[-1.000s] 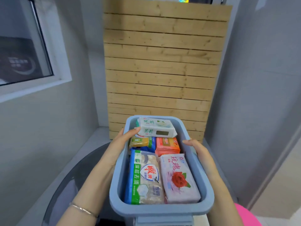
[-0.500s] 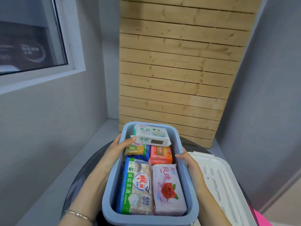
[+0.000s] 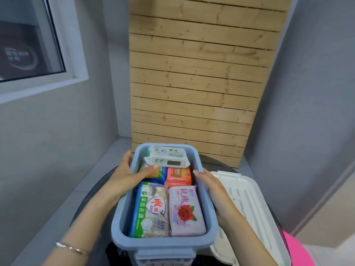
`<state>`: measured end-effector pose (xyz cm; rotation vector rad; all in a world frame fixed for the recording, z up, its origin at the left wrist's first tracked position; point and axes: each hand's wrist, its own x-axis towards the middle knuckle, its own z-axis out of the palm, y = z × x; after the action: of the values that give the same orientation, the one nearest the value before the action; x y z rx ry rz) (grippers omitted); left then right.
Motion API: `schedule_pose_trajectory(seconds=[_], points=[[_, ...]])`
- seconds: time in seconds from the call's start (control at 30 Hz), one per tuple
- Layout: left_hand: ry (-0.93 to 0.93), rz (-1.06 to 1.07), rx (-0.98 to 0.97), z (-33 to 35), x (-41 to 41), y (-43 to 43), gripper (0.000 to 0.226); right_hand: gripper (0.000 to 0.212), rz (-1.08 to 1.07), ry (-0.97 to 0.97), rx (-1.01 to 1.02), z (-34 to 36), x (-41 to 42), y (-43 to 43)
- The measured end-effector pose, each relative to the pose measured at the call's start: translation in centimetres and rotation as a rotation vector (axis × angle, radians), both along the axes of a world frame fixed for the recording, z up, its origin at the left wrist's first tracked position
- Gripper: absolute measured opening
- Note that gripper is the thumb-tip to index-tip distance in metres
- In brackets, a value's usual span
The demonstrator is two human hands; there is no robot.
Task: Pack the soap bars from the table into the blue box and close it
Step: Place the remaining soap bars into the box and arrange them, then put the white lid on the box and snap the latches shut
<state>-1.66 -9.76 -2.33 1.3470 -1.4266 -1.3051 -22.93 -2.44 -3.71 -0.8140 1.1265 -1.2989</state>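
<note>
The blue box (image 3: pixel 165 246) stands open in front of me with several wrapped soap bars inside. A white jasmine pack (image 3: pixel 167 157) lies on top at the far end, an orange pack (image 3: pixel 178 176) sits mid-right, a green-and-blue pack (image 3: pixel 151 210) fills the near left, and a pink rose pack (image 3: pixel 185 212) the near right. My left hand (image 3: pixel 126 175) grips the box's left wall, thumb inside over a yellow pack (image 3: pixel 154 173). My right hand (image 3: pixel 213 189) holds the right wall from outside. The white lid (image 3: pixel 247 204) lies to the right of the box.
The box rests over a round dark glass table (image 3: pixel 96 191). A wooden slat panel (image 3: pixel 192 83) stands behind it against grey walls. A window (image 3: pixel 28 45) is at the upper left. Something bright pink (image 3: pixel 299 250) shows at the lower right.
The view has shifted left and down, bringing the white lid into sight. The box now sits lower and farther from me, with both hands still on its sides.
</note>
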Motion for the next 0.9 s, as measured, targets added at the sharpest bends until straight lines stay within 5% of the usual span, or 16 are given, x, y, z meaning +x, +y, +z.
schedule_pose_trajectory(seconds=[0.1, 0.23, 0.5, 0.6, 0.9], points=[[-0.139, 0.047, -0.217, 3.2, -1.5, 1.8, 0.113, 0.047, -0.134, 0.062, -0.069, 0.6, -1.9, 0.9], [-0.223, -0.108, -0.369, 6.6, -6.6, 3.5, 0.095, 0.035, -0.257, 0.130, -0.141, 1.5, -6.5, 2.6], [0.009, -0.336, -0.070, 3.8, -21.6, 7.3, 0.088, 0.045, -0.486, 0.258, -0.029, -2.1, -15.7, 5.5], [0.013, -0.280, 0.055, 0.6, -25.4, 8.7, 0.088, 0.060, -0.476, 0.413, 0.109, -5.3, -17.9, 6.3], [-0.220, 0.054, 0.053, -8.7, -24.2, 7.5, 0.098, 0.090, -0.368, 0.371, 0.273, -10.6, -20.3, 8.0]])
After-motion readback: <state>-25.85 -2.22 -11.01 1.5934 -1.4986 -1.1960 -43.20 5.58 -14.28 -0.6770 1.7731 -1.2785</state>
